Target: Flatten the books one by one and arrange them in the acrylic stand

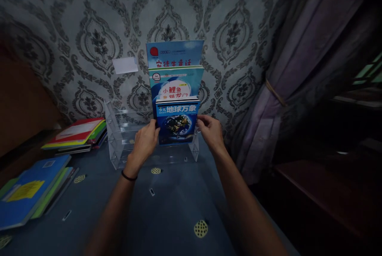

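A dark blue book with a globe on its cover (176, 124) stands upright at the front of a clear tiered rack (115, 144). My left hand (146, 138) grips its left edge, and my right hand (211, 130) pinches near its right edge. Behind it, one tier up, rises a teal book with a white bubble on the cover (193, 79). A taller light blue book with red lettering (176, 53) stands at the back. The rack's left part holds no books. My fingertips behind the globe book are partly hidden.
At the left lie a pile of red, yellow and green folders or books (80, 130) and a second pile topped by a blue book (38, 184). A patterned wall (238, 29) is behind the rack. A tied curtain (268, 128) hangs at the right.
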`<state>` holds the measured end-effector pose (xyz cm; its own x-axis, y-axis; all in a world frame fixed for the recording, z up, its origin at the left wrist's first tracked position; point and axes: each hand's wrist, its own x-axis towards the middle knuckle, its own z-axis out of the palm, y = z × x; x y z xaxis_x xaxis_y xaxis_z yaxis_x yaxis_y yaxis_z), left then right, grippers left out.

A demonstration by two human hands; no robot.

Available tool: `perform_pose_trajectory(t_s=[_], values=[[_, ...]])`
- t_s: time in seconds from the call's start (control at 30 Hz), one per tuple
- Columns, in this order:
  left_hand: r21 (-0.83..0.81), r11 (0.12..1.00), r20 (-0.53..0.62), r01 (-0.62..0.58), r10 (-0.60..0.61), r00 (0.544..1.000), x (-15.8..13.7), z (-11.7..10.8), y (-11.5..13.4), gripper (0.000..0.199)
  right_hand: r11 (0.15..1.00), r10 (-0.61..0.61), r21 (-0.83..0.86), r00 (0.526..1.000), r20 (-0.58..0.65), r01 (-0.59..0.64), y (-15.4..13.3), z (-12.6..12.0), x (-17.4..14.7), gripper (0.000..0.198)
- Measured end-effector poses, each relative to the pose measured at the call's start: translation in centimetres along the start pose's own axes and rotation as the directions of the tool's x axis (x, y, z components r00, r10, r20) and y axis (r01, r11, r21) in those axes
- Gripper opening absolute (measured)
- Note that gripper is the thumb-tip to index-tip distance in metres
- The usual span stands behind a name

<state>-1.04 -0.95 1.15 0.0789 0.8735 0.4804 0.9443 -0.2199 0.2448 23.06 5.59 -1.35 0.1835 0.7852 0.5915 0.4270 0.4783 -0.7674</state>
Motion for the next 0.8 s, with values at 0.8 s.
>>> perform_pose_trajectory(t_s=[0.8], values=[[0.022, 0.993, -0.062, -0.117, 0.118, 0.991, -4.6, -2.3, -1.9, 0.029, 0.964, -0.080, 0.213, 0.938, -0.337, 0.158, -7.7, -1.1, -1.6, 0.028]])
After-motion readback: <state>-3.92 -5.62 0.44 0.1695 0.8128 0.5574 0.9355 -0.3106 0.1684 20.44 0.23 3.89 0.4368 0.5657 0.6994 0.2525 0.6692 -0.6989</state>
